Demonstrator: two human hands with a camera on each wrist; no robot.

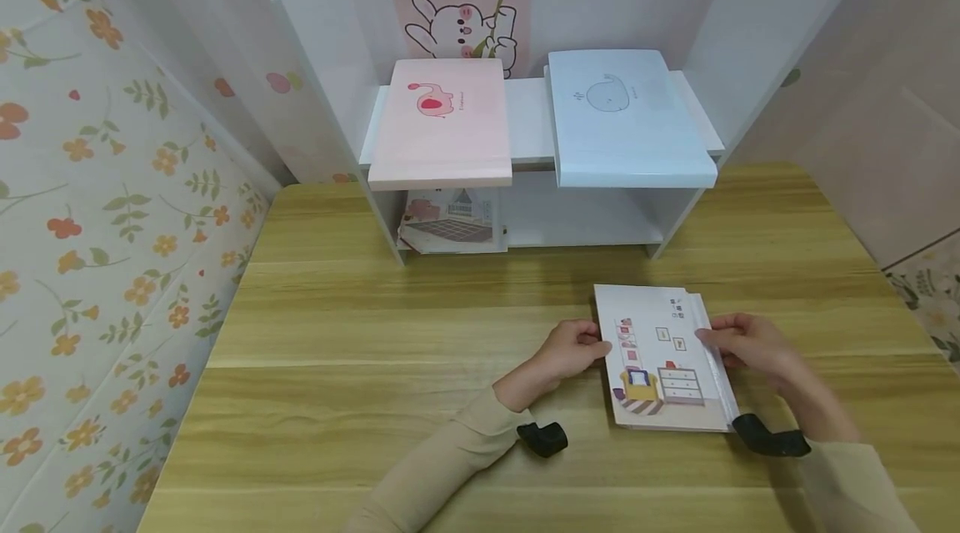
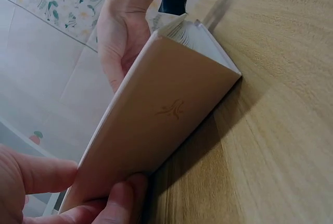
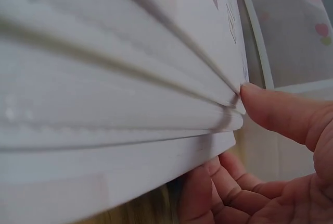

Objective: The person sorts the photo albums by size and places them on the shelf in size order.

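Observation:
A small hardcover photo album (image 1: 652,358) with a drawn room on its white cover lies on the wooden table. My left hand (image 1: 573,349) pinches its spine side, thumb at the cover's edge. In the left wrist view the beige spine (image 2: 166,107) with a small printed mark faces the camera, and fingers (image 2: 49,174) hold its near end. On the opposite side my right hand (image 1: 753,345) grips the opening edge, thumb on the cover. The right wrist view shows thick white page edges (image 3: 104,99) slightly fanned, with the fingers curled beneath the back cover.
A white shelf (image 1: 528,120) stands at the back. On its upper board lie a pink album (image 1: 450,137) and a light blue album (image 1: 630,133), both jutting forward. Another illustrated album (image 1: 453,224) lies on the lower level at left. A flowered curtain (image 1: 112,224) borders the table.

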